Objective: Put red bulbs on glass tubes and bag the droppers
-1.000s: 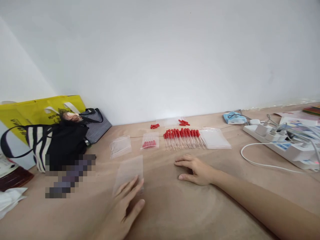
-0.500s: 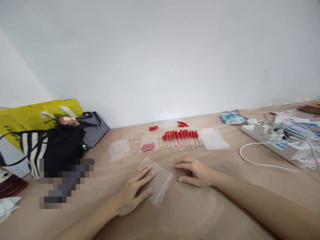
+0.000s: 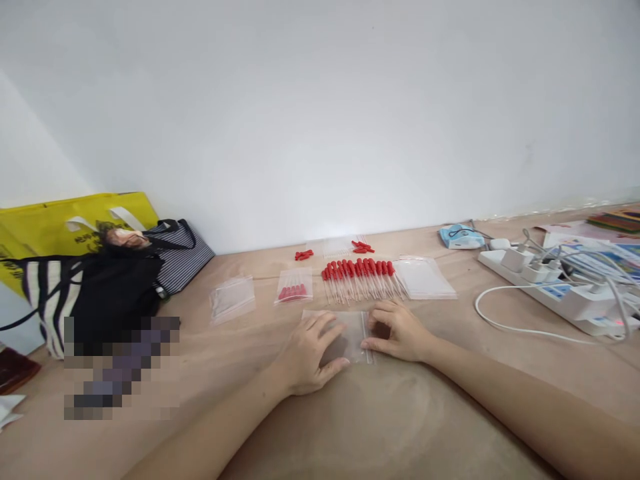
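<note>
A clear zip bag (image 3: 353, 337) lies flat on the cloth-covered table, its zip strip toward the right. My left hand (image 3: 315, 353) rests on the bag's left part with fingers spread. At the bag's zip end is my right hand (image 3: 395, 332), fingers curled, thumb and fingertips touching its edge. Just behind lies a row of red-headed sticks (image 3: 363, 277). To their left, a small bag holds several red-tipped sticks (image 3: 294, 288). More clear bags lie at the left (image 3: 233, 299) and a stack of bags (image 3: 427, 277) at the right.
Small red pieces (image 3: 304, 255) and more red pieces (image 3: 363, 247) lie near the wall. A power strip (image 3: 555, 290) with cables and a blue mask (image 3: 461, 236) are at right. Black bag (image 3: 110, 293) and yellow bag (image 3: 40, 223) stand left.
The clear bag has turned and shifted right, its zip end now at my right hand. My left hand has moved right with it. My right hand's fingers have come onto the bag's edge.
</note>
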### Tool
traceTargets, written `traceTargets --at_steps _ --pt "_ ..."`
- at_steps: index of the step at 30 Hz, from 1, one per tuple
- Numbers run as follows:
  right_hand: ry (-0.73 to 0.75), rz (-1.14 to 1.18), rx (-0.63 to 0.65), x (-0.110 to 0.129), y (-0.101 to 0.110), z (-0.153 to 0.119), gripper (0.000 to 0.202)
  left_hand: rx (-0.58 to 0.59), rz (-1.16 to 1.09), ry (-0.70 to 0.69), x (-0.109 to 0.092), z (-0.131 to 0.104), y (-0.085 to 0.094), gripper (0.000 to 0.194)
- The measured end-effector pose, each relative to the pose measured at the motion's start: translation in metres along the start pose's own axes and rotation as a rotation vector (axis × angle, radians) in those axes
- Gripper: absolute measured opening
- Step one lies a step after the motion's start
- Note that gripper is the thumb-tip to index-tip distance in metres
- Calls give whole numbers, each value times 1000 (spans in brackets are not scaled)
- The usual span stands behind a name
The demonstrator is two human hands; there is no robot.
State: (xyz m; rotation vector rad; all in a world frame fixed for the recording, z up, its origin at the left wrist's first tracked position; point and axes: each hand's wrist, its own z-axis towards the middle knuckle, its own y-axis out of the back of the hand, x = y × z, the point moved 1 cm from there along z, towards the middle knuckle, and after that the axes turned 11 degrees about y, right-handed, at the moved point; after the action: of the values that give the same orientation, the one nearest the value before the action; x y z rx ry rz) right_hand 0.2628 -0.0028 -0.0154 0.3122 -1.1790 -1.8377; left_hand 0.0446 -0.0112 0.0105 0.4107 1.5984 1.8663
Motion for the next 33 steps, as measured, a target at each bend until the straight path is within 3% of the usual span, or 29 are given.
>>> traceTargets --at_steps 2,5,12,27,33 --pt "-1 -11 -8 -1 2 0 37 136 -42 -82 5 4 -2 49" --pt "21 -33 -2 -3 5 0 38 280 -46 -92 8 7 -5 46" --pt "165 91 45 -7 5 -1 35 261 -57 7 9 2 -9 46" --pt "98 49 -37 -5 1 -1 30 243 -74 18 10 1 -10 46" --pt "129 79 -9 -5 1 -1 28 263 -54 25 9 1 -9 48"
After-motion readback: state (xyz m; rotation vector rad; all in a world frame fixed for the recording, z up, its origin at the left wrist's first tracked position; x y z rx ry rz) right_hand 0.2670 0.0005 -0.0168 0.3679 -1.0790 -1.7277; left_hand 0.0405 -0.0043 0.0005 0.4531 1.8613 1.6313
